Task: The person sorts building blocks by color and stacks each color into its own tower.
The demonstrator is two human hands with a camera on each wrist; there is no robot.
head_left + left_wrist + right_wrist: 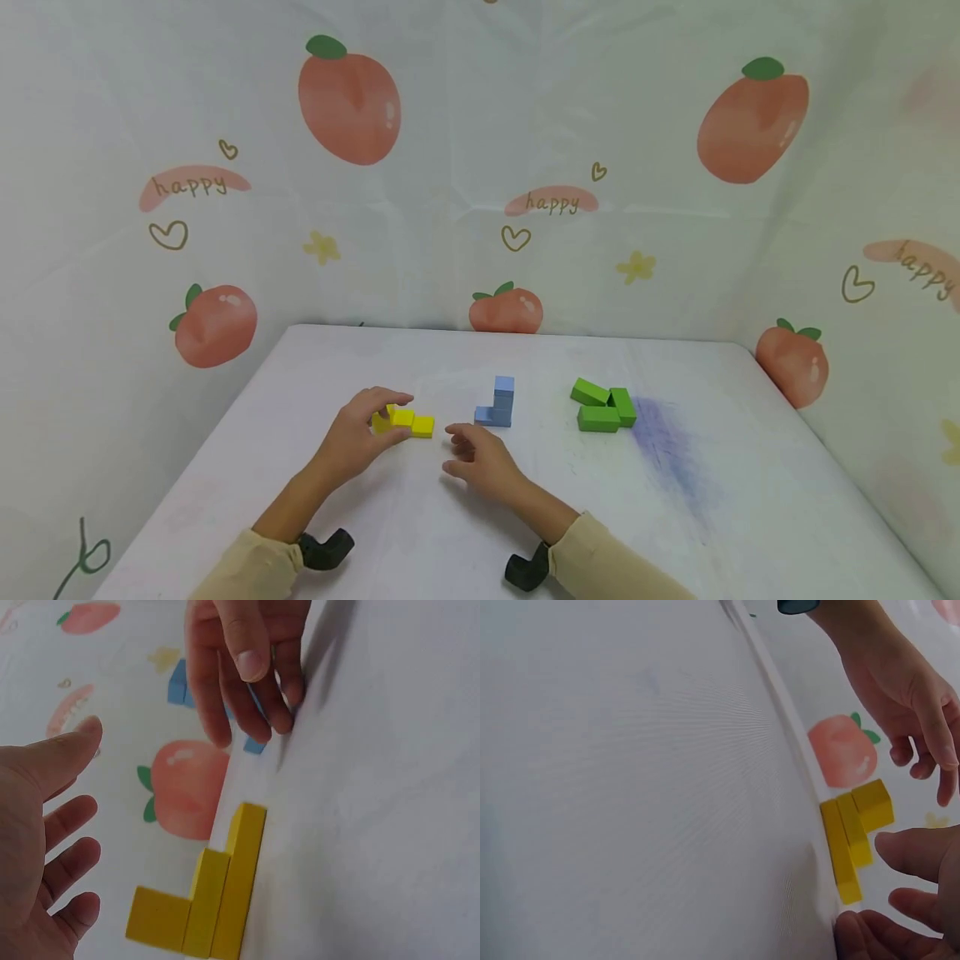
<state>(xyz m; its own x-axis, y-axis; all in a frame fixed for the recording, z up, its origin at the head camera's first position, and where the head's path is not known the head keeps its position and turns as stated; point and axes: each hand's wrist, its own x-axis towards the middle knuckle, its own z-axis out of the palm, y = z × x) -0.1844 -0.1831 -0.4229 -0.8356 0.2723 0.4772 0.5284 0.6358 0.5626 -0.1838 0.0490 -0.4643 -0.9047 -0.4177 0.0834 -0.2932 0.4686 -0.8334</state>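
Several yellow wooden blocks (422, 427) form a stepped shape on the white table, with part of it behind the left hand in the head view. My left hand (352, 437) is above and around this shape, thumb and fingers spread apart. In the left wrist view, a gap shows between those fingers and the yellow blocks (225, 896). To the right of the yellow shape hovers my right hand (487, 465), fingers loosely bent and holding nothing. Just beyond it, blue blocks (504, 402) make an L shape with one upright column.
Three green blocks (597, 419) lie grouped at the right, beside a purple smudge (667, 450) on the white table (750, 467). A white cloth (435, 167) printed with peaches hangs behind the table. Black wrist devices (327, 550) sit at both sleeves.
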